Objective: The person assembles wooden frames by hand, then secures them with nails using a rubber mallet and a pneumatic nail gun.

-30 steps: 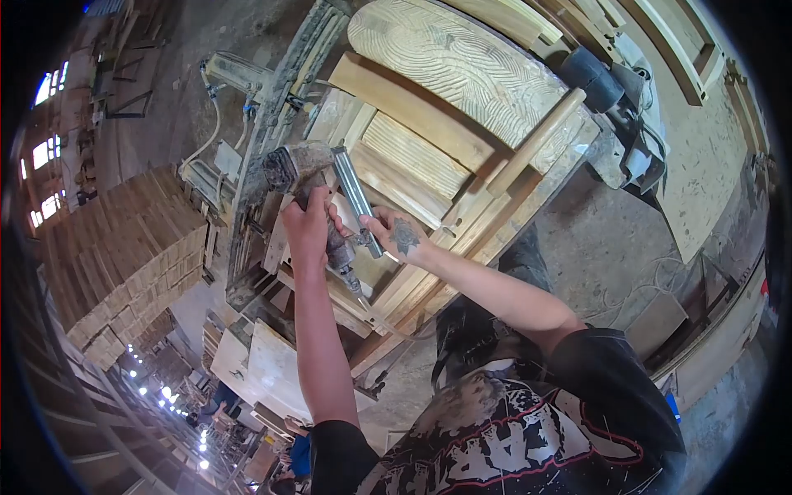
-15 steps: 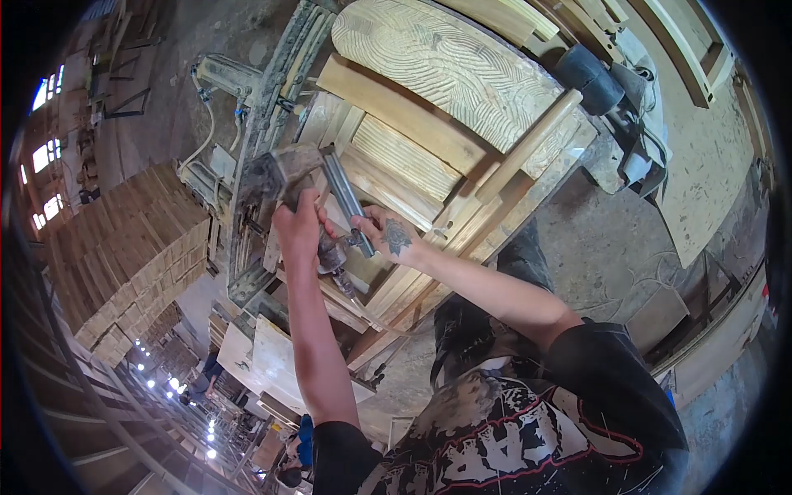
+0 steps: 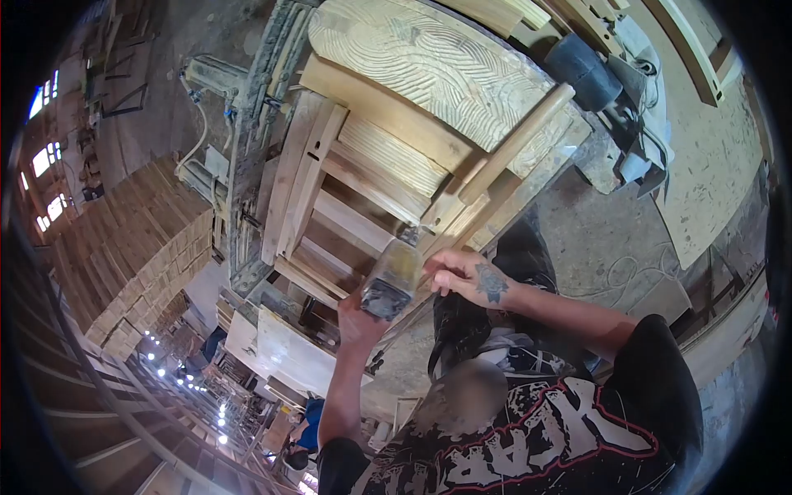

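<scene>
head view: our left hand (image 3: pixel 360 320) is wrapped around the underside of a tool (image 3: pixel 392 279), partly hidden by it. the tool sits over the near side of a wooden frame (image 3: pixel 312 165), its dark, worn end toward us; we cannot tell whether it touches the wood. our right hand (image 3: pixel 470 276), tattooed on the back, is just beside the tool with fingers curled; we cannot tell whether they close on anything.

the frame lies flat, with a ridged panel (image 3: pixel 392 155) set in its far part and slats (image 3: pixel 348 223) across open gaps in the nearer part. beyond it is a board (image 3: pixel 429 66) with wavy grain, and a rounded bar (image 3: pixel 528 140) lies to the right. a black cylinder (image 3: pixel 583 72) is at the board's right end. left of the frame we see a metal clamp (image 3: pixel 247 148) and stacked wood (image 3: pixel 124 247).
</scene>
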### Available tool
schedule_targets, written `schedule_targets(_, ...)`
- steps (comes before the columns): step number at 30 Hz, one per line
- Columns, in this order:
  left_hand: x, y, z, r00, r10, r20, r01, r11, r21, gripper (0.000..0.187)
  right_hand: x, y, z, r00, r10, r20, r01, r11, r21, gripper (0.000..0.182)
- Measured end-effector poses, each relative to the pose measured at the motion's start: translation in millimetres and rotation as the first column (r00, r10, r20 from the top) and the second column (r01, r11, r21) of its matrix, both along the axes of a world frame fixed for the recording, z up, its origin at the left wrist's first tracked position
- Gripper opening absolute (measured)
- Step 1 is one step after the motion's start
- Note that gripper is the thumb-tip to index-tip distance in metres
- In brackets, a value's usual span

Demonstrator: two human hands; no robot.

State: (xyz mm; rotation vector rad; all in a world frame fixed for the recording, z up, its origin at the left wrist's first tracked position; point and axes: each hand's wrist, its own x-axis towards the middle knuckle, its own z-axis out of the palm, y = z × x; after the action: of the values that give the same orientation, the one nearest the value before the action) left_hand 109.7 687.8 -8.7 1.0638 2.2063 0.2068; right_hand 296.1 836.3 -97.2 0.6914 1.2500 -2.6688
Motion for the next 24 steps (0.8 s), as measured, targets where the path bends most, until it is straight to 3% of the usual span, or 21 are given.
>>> schedule_targets(3,10.9,4.0,-15.5,1.0,0.0,-0.028,0.0,1.0,0.003,0.037,7.3,-3.2,-14.1,0.993,-0.118,0.018,0.117,0.992,0.046,0.038)
schedule_targets(7,11.6,9.7,-26.4,1.0,-0.017,-0.006,0.017,1.0,0.017,0.037,5.8,5.3,-12.7,0.991,-0.109,0.083,0.116,0.99,-0.081,0.042)
schedule_targets(9,13.4,13.2,-23.6,1.0,0.005,-0.03,-0.008,0.994,-0.108,0.039,5.1,5.5,-14.6,0.992,-0.097,0.081,0.105,0.99,-0.096,0.044)
schedule_targets(12,15.9,22.8,-21.9,0.998,-0.015,-0.069,0.007,0.993,-0.12,0.039,5.2,4.8,-16.3,0.986,-0.117,0.122,0.134,0.98,-0.144,0.043)
schedule_targets(22,17.8,18.5,-11.3,0.998,0.059,-0.019,-0.061,0.989,-0.134,0.039,3.9,6.0,-18.8,0.994,-0.104,0.037,0.107,0.988,-0.113,0.046)
schedule_targets(24,21.0,26.3,-14.7,0.991,-0.06,-0.123,0.042,0.989,-0.143,0.038,4.0,8.3,-17.1,0.989,-0.12,0.089,0.133,0.977,-0.165,0.046)
